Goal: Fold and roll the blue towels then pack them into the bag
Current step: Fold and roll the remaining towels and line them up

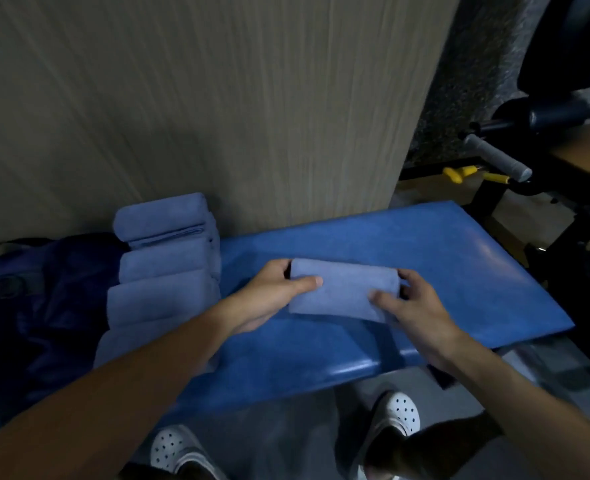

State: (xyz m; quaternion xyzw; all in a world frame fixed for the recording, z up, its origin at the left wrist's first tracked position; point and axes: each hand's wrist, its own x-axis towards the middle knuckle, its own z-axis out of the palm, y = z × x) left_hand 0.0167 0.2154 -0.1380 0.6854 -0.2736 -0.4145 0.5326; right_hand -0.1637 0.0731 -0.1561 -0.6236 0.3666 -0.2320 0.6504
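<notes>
Rolled towel (343, 289) between left grip (269, 296) and right grip (414, 306); both clasped on its ends (seemingly lifted)

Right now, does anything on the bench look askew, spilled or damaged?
Nothing stands out. The left hand and right hand grip a rolled blue towel on the padded bench; other rolled towels lie in a row beside the dark bag.

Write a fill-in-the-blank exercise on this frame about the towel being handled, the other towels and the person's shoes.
1. The left hand and right hand grip one towel over a bench whose padding is coloured ____.
2. The finished towels lie in a row to the ____ of the held one.
3. The shoes at the bottom of the picture are ____ with small holes.

Missing words: blue; left; white.
</notes>
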